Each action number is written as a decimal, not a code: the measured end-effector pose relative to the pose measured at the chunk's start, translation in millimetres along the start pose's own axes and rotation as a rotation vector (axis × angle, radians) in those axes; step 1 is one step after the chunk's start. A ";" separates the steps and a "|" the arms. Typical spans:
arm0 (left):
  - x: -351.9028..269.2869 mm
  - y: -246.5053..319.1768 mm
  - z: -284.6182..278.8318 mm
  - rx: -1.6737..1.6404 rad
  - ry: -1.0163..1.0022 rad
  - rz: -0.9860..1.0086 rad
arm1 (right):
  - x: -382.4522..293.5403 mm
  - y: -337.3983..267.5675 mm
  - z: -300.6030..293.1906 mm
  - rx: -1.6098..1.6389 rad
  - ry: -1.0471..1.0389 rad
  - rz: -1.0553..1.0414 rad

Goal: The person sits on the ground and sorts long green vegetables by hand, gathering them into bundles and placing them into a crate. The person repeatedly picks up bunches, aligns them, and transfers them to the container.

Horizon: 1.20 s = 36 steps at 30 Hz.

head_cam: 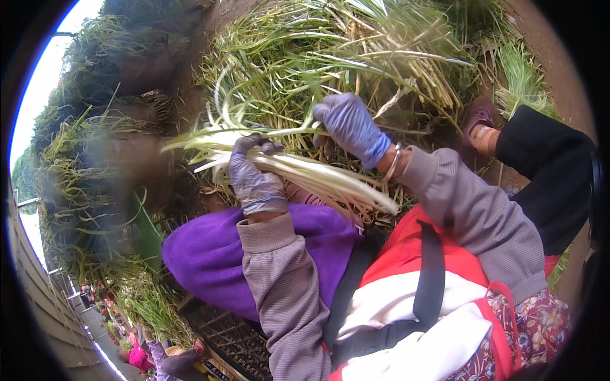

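My left hand (257,174), in a soiled thin purple-grey glove, is closed round a loose bundle of pale leafy stalks (329,177). The white ends point to the lower right, and greener, split leaves fan out to the left. At the upper right of the bundle, my right hand (352,126), in a lavender glove, has its fingers closed on a single light-green stalk (295,130) that runs across above the left hand. Its fingertips are partly hidden behind the hand. Under both hands lies a broad heap of green and yellowed stalks (286,52).
Thicker yellowish stalks (424,76) lie on the heap. A small green bunch (524,81) rests at the right. Tall stacked greenery (81,190) lines the left side. A black plastic crate (228,333) stands beside my purple-covered knee (205,252). Other people (143,355) sit at lower left.
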<state>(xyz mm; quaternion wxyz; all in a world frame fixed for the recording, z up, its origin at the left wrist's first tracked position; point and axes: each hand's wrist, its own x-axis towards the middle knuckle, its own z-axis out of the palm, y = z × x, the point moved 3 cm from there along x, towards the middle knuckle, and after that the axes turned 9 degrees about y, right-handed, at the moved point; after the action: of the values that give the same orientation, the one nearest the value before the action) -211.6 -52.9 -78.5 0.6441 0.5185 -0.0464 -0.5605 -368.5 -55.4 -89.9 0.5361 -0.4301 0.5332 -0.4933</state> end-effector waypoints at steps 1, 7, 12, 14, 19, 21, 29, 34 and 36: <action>1.4 3.7 -2.0 0.023 0.034 0.010 | 1.8 1.1 0.1 0.116 -0.026 0.077; 3.3 0.2 -5.3 0.155 -0.015 -0.046 | 0.1 -12.1 24.1 0.020 -0.375 0.088; -6.1 -3.1 -2.0 0.266 -0.086 -0.084 | -2.6 -2.1 30.8 0.139 -0.267 0.146; -7.1 -3.4 -4.3 0.264 -0.070 -0.085 | 1.9 1.8 28.0 -0.001 -0.168 -0.105; -1.3 -3.2 -7.0 0.165 -0.158 -0.173 | -5.2 -16.0 32.4 -0.589 0.157 -1.117; 1.1 1.0 -8.1 0.132 -0.158 -0.134 | -1.0 -16.8 34.6 -0.273 -0.040 -0.569; 2.1 15.4 -18.0 -0.140 -0.041 -0.255 | -32.9 -58.1 43.4 0.066 -0.346 -0.505; -12.7 44.2 -37.7 0.060 -0.040 0.267 | -52.3 -25.6 26.3 -0.486 -0.462 -0.830; -7.0 64.7 -43.1 0.098 -0.075 0.267 | -63.7 11.4 2.1 -0.778 -0.598 -0.826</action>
<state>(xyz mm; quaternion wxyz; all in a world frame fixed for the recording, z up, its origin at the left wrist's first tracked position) -142.9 -31.7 -48.0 0.6847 0.5174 -0.1664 -0.4856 -362.1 9.0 -91.6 0.2323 -0.8822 0.2911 -0.2881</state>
